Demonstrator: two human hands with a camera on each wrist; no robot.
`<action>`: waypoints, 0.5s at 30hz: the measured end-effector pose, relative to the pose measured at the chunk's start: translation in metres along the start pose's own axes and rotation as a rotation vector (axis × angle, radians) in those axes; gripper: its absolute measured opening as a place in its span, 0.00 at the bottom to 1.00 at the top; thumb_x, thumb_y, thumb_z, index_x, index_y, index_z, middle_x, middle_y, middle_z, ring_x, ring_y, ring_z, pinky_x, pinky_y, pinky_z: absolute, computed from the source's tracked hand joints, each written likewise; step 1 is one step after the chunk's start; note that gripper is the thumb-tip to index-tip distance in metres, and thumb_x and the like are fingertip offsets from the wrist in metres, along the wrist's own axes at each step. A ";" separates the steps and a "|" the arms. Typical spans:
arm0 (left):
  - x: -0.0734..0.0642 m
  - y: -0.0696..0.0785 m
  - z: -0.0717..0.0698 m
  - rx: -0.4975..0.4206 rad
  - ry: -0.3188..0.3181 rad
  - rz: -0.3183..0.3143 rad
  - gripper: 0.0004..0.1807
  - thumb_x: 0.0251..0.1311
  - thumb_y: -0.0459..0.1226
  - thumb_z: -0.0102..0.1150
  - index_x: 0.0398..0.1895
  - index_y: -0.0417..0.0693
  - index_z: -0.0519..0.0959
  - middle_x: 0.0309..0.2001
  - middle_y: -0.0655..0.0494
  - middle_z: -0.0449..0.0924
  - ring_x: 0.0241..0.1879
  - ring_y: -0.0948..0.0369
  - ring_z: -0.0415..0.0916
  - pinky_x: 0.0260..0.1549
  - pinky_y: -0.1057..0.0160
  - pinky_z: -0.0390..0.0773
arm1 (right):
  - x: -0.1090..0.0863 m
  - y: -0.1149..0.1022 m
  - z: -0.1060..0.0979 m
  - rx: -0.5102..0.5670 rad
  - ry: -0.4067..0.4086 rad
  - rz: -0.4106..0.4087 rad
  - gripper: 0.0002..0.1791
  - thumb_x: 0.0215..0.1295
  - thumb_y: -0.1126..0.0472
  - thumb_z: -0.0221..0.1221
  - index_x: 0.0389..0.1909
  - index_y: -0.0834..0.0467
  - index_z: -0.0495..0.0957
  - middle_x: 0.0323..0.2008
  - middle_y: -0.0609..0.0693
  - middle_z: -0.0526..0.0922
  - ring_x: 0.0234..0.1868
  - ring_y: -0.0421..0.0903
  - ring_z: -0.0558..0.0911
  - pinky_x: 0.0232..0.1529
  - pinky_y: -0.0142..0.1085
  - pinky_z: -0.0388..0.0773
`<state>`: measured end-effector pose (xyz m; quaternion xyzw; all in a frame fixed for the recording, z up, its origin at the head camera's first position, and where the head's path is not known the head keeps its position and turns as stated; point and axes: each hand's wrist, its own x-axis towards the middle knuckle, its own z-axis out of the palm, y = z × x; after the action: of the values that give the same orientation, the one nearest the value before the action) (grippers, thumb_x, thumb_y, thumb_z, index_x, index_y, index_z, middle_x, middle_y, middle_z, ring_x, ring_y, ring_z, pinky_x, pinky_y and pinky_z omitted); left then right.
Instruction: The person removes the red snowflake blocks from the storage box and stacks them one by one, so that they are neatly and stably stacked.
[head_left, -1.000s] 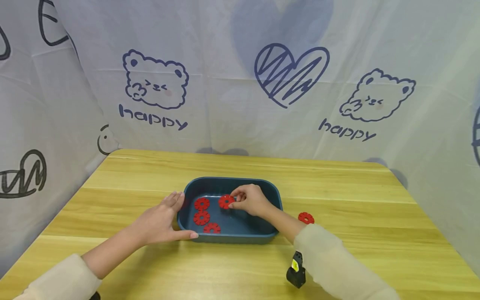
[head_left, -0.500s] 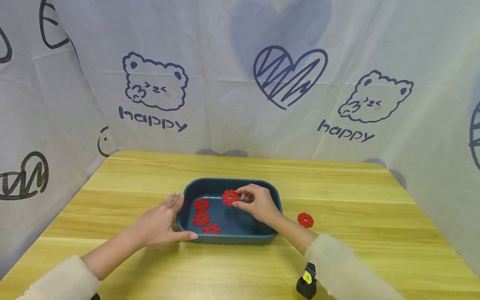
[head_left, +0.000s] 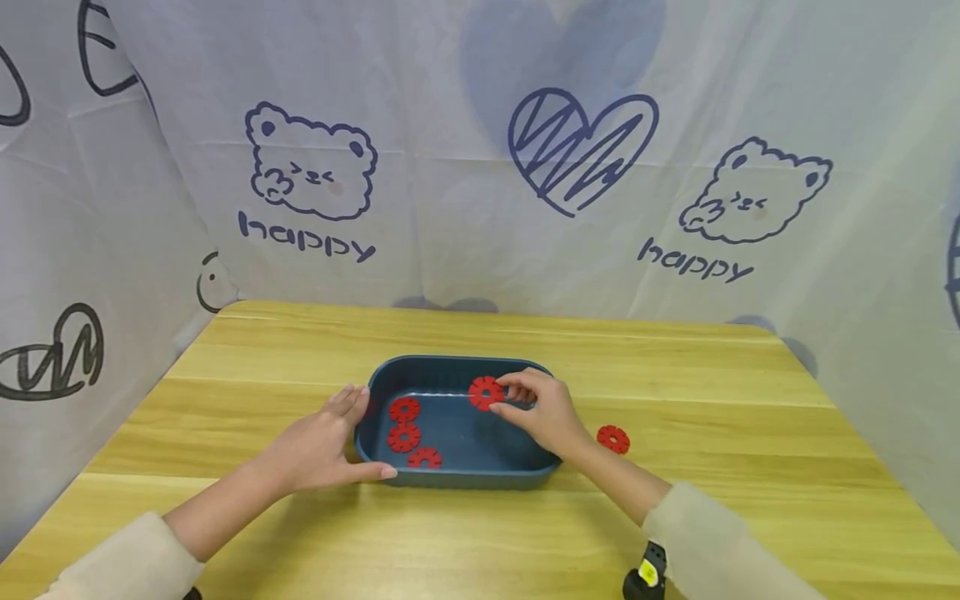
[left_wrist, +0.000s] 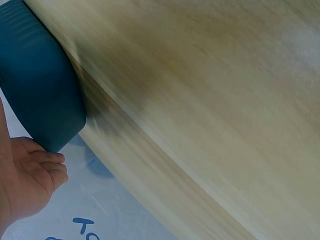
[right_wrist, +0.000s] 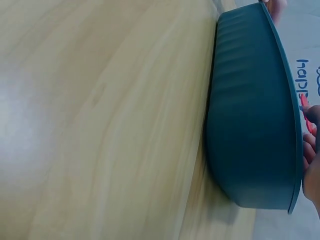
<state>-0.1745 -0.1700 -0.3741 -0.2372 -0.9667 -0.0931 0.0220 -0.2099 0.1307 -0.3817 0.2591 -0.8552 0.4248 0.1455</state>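
My right hand pinches a red notched plastic disc between thumb and fingers, over the inside of a dark blue-green tray. In the right wrist view the same disc shows nearly edge-on above the rim. My left hand rests against the tray's left end, fingers at the side and thumb stretched along the front rim; the left wrist view shows that hand beside the tray wall. Three more red discs lie at the tray's left, the nearest partly hidden by the front wall.
Another red disc lies on the wooden table, right of the tray and close to my right forearm. Behind the table hangs a white cloth with printed bears and hearts. A black wrist device sits below my right sleeve.
My right hand has moved right inside the tray, carrying the pinched disc away from the other discs and slightly upward. The left hand and the tray stay where they were.
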 end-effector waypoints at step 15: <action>0.000 0.000 0.000 -0.013 -0.005 -0.003 0.59 0.43 0.69 0.56 0.64 0.26 0.60 0.65 0.30 0.59 0.65 0.36 0.57 0.48 0.43 0.75 | -0.019 0.012 -0.018 -0.088 0.146 -0.070 0.16 0.44 0.67 0.70 0.37 0.65 0.82 0.24 0.50 0.76 0.26 0.42 0.73 0.30 0.29 0.75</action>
<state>-0.1741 -0.1699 -0.3738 -0.2361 -0.9665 -0.0989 0.0181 -0.2006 0.1570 -0.3882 0.2506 -0.8506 0.3990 0.2334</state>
